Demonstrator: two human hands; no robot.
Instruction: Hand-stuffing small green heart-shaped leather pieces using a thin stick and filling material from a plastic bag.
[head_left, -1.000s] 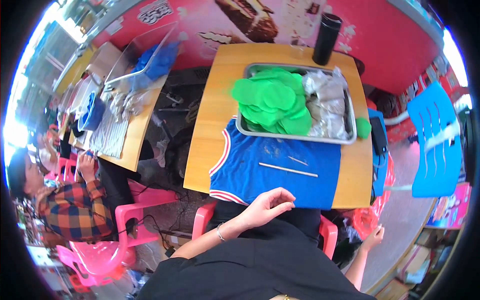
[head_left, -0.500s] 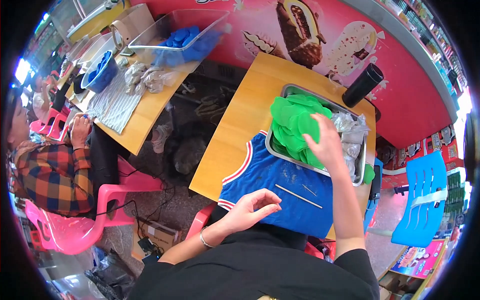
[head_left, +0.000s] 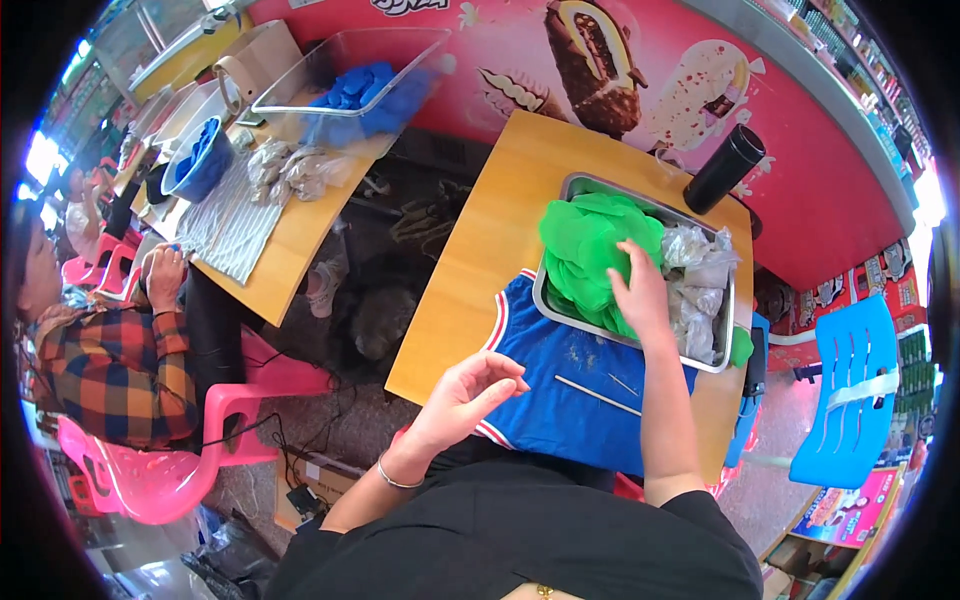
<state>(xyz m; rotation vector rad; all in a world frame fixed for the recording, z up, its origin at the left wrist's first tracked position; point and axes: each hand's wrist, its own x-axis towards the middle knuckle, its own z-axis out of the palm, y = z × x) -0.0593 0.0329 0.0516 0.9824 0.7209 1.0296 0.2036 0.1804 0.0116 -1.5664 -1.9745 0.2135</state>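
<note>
A loose heap of thin green round sheets (head_left: 590, 240) fills the left part of a metal tray (head_left: 570, 186). My right hand (head_left: 642, 298) is at the heap's right side, thumb and fingers apart, fingertips over or touching the sheets; whether one is between them cannot be made out. Clear bags of pale material (head_left: 700, 290) lie in the tray's right part. My left hand (head_left: 465, 395), with a bracelet at its wrist, hovers above the near left edge of a blue jersey (head_left: 540, 400). Its fingers curl loosely toward the thumb, with nothing visible in them. A thin stick (head_left: 598, 394) rests on the jersey.
A black bottle (head_left: 724, 170) stands behind the tray on the wooden table (head_left: 450, 265). At the left, a seated person (head_left: 115, 370) works by another table with a clear bin (head_left: 350, 90) and a blue basin (head_left: 200, 160). A blue chair (head_left: 850, 390) is at the right.
My left hand has moved left and slightly up, away from the stick. My right hand has shifted slightly left and down beside the green heap. The view has shifted a little.
</note>
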